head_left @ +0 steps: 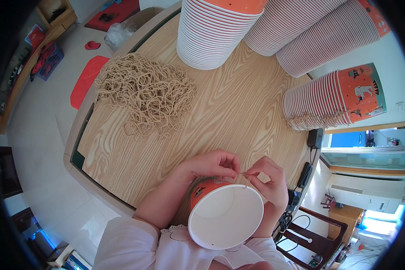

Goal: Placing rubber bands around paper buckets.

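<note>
Orange paper bucket (pixel 225 215), seen from the head view, lies tipped just in front of the person's white top (pixel 175 249), its white open mouth turned up toward the camera at the near edge of the tabletop (pixel 220 119). Both hands meet at its far rim: the left hand (pixel 218 163) and the right hand (pixel 269 180) each have thumb and fingers pinched narrow on a thin cord (pixel 243 173), a strand of which hangs over the rim. Whether it runs through a hole there is too small to tell. To work this cord well, I would judge, grip it close to the rim, leave enough tail to hold, and draw it snug with even, gentle tension, since a hard tug could crease or tear the paper. Steadying the tilted bucket with the forearms should help. Beyond lies a tangled cord pile (pixel 146 92), best pulled from strand by strand; a shorter bucket stack (pixel 315 99) to the right has cords hanging along its side.
</note>
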Demonstrator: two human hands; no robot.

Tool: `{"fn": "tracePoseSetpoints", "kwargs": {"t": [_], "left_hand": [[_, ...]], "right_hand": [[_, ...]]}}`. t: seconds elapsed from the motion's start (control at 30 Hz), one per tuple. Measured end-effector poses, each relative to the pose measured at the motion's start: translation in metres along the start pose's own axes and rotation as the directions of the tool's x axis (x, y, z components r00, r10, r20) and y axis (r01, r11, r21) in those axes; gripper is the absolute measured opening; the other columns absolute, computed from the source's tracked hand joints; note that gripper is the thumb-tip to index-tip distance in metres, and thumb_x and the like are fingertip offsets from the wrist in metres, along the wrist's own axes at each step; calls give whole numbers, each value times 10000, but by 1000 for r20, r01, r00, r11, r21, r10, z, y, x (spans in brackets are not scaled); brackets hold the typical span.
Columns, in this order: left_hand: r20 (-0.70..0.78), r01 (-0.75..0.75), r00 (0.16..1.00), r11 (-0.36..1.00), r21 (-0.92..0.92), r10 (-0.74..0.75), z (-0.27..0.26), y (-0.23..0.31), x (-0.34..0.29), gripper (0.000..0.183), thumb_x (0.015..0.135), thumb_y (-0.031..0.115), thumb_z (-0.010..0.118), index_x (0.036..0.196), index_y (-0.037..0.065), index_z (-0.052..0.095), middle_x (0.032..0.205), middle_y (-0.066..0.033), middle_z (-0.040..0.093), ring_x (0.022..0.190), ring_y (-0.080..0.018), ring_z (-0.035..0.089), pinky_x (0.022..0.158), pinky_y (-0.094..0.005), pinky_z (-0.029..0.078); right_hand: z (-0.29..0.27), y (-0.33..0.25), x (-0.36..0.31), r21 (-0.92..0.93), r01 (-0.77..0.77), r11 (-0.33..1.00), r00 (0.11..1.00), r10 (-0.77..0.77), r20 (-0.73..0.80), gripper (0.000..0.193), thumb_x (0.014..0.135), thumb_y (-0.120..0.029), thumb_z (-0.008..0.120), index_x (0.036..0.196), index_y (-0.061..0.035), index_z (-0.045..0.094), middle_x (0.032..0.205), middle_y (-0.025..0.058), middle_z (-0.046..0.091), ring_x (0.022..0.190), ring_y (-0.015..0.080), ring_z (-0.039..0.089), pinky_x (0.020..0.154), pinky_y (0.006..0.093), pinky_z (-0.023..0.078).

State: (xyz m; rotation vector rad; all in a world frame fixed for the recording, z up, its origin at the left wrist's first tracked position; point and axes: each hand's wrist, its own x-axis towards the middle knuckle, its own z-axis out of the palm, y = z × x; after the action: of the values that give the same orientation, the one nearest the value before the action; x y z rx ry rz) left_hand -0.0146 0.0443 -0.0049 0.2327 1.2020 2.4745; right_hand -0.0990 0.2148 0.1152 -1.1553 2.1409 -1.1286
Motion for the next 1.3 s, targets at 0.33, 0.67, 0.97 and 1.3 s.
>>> {"fn": "tracePoseSetpoints", "kwargs": {"t": [0.33, 0.67, 0.97, 1.3], "left_hand": [[-53, -56, 997, 994, 93, 61, 6, 1, 2, 206, 842, 130, 649, 1022, 42, 600, 809, 12, 623, 720, -50, 567, 626, -199, 449], [-1, -55, 998, 998, -25, 55, 2, -4, 0, 170, 856, 136, 631, 1003, 54, 610, 820, 8, 628, 728, -50, 578, 615, -201, 450], [7, -27, 1000, 999, -23, 28, 5, 2, 0, 143, 851, 135, 638, 959, 62, 580, 813, 14, 616, 713, -53, 577, 609, -205, 452], [-37, -10, 999, 999, -41, 8, 1, 1, -1, 103, 827, 43, 663, 910, 42, 602, 865, 11, 599, 821, -51, 554, 728, -203, 442]], "right_hand": [[1, 3, 1, -13, 47, 999, 997, -47, 55, 197, 663, 86, 680, 825, -24, 663, 761, 72, 583, 700, 185, 592, 618, 269, 461], [4, -1, 2, -11, 28, 1000, 996, -27, 85, 227, 645, 118, 654, 818, -29, 668, 763, 69, 586, 724, 190, 586, 640, 274, 461], [3, 4, 1, -1, 26, 1000, 997, -26, 71, 208, 648, 109, 668, 809, -23, 665, 767, 67, 590, 733, 194, 585, 653, 279, 461], [-2, 4, -1, -8, 29, 1000, 999, -29, 46, 203, 651, 95, 676, 813, -27, 664, 764, 65, 598, 732, 190, 588, 653, 279, 461]]}}
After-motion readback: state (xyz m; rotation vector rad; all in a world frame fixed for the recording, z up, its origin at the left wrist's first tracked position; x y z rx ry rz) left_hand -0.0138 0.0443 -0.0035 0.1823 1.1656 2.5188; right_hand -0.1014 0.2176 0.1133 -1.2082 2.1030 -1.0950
